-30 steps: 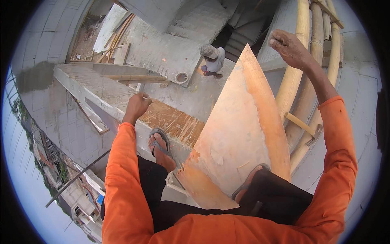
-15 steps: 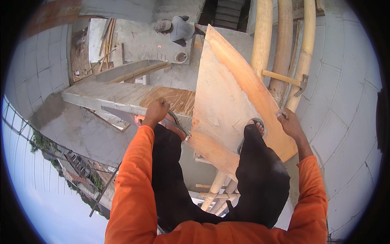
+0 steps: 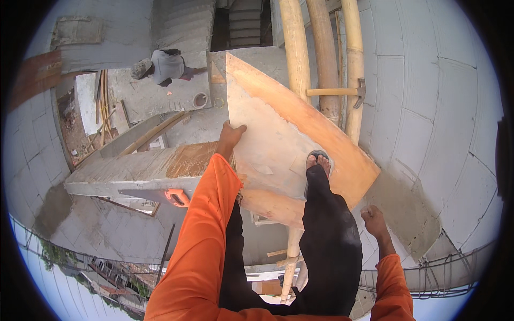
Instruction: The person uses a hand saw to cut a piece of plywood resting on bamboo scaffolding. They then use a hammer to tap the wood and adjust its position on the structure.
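Observation:
A plywood board [image 3: 267, 128], orange-brown with dried grey cement across it, lies tilted under my right sandalled foot [image 3: 318, 159]. My left hand [image 3: 231, 136] is closed on the board's left edge, its thumb on top. Apart from the board, below its right corner, my right hand [image 3: 373, 220] is curled into a fist near the grey wall. Whatever it holds, if anything, is hidden. A handsaw [image 3: 175, 197] with an orange handle lies along the concrete ledge beside my left forearm.
Bamboo poles [image 3: 296, 53] rise beyond the board, with a wooden-handled hammer [image 3: 360, 92] across them. On the lower floor a person [image 3: 166, 67] bends near a bucket [image 3: 200, 100]. A concrete beam [image 3: 123, 166] runs left. Block wall [image 3: 417, 96] stands at right.
My left hand has moved from above the ledge onto the board's left edge. My right hand has left the board's right edge and come back toward me. The view has shifted.

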